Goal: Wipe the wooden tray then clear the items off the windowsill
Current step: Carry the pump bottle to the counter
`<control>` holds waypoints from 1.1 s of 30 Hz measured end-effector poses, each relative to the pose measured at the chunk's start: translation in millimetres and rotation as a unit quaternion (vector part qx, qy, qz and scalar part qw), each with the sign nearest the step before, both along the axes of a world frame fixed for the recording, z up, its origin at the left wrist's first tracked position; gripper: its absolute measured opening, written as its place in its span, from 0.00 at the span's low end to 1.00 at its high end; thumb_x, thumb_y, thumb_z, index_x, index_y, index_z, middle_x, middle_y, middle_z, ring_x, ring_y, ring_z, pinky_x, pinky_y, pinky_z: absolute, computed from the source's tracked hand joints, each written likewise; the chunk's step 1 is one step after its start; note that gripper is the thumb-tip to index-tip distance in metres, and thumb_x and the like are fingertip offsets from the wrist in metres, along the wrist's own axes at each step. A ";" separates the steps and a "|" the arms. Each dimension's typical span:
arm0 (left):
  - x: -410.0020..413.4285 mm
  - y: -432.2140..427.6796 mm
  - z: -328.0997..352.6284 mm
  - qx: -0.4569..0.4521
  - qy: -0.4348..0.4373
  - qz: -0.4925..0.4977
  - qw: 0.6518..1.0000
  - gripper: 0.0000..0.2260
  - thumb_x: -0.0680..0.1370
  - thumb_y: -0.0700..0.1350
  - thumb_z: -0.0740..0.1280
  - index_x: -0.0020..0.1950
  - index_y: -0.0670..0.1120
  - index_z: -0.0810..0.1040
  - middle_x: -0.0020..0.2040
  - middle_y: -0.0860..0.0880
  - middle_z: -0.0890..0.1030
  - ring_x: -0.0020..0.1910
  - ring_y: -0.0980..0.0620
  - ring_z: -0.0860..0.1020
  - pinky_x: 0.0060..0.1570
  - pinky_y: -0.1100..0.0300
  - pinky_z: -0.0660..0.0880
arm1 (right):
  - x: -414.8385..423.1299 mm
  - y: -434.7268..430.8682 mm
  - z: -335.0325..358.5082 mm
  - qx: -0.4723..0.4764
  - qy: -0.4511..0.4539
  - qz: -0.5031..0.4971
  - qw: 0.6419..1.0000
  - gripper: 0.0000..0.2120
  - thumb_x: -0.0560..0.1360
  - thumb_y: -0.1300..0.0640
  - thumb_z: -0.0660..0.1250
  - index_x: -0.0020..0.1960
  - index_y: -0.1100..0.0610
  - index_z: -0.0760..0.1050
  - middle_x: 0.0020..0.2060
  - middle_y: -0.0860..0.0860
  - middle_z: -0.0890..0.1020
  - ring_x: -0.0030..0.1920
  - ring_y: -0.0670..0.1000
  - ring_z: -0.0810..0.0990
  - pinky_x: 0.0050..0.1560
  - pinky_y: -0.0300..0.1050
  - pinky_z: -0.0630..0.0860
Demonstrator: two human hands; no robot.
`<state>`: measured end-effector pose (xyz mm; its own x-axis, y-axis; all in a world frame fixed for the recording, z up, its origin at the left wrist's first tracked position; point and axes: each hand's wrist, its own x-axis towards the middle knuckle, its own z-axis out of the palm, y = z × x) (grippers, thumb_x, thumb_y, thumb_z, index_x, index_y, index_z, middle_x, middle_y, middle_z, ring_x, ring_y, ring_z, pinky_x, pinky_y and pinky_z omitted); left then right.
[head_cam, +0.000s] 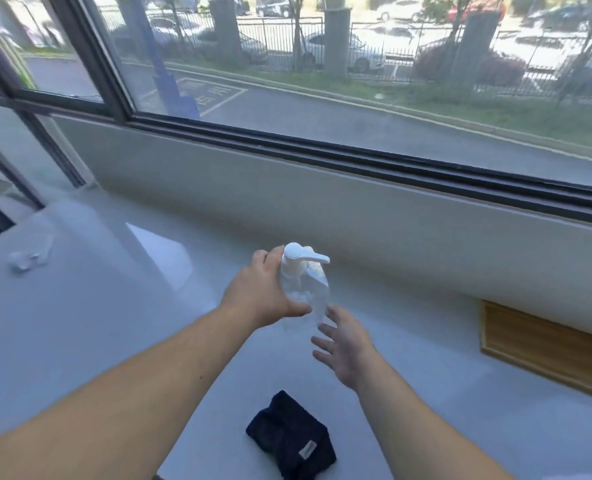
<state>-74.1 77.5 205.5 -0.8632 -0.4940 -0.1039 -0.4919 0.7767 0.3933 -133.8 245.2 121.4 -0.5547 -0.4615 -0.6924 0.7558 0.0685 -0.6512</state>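
Observation:
A clear plastic pump bottle [313,292] with a white pump head stands or hovers over the white windowsill [97,306] near the middle. My left hand [265,292] is wrapped around its left side, gripping it. Just below and right of the bottle, my right hand [344,344] is spread with fingers apart, its fingertips close to the bottle's base. A folded dark navy cloth [292,436] lies on the sill close to me. The wooden tray [547,348] rests at the right, against the wall under the window, partly cut off by the frame.
A small clear plastic item [31,256] lies on the sill at the far left. A low grey wall [287,202] and dark window frame run along the back. The sill's left end meets a corner window.

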 end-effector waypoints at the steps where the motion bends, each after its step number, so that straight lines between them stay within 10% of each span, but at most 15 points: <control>1: 22.3 -13.2 6.0 0.002 0.006 0.017 1.000 0.48 0.59 0.68 0.76 0.75 0.64 0.59 0.65 0.55 0.69 0.56 0.50 0.78 0.45 0.55 0.73 | 16.5 -14.6 6.4 -0.003 0.009 0.018 1.000 0.26 0.80 0.43 0.63 0.75 0.51 0.70 0.74 0.57 0.71 0.66 0.61 0.77 0.61 0.57 0.76; 19: 495.9 -160.3 77.9 -0.015 0.069 0.271 0.960 0.45 0.58 0.68 0.76 0.74 0.66 0.65 0.66 0.55 0.71 0.59 0.49 0.79 0.52 0.51 0.80 | 404.0 -230.2 66.5 -0.030 0.067 0.290 0.954 0.22 0.79 0.43 0.65 0.69 0.52 0.75 0.63 0.56 0.78 0.61 0.60 0.80 0.68 0.61 0.75; 33: 694.8 -267.0 46.7 -0.029 0.047 0.459 0.887 0.45 0.56 0.71 0.75 0.71 0.66 0.67 0.63 0.55 0.72 0.55 0.50 0.80 0.50 0.52 0.80 | 590.8 -411.2 42.2 -0.039 -0.038 0.401 0.914 0.24 0.69 0.47 0.71 0.61 0.59 0.78 0.50 0.57 0.76 0.46 0.58 0.79 0.49 0.49 0.78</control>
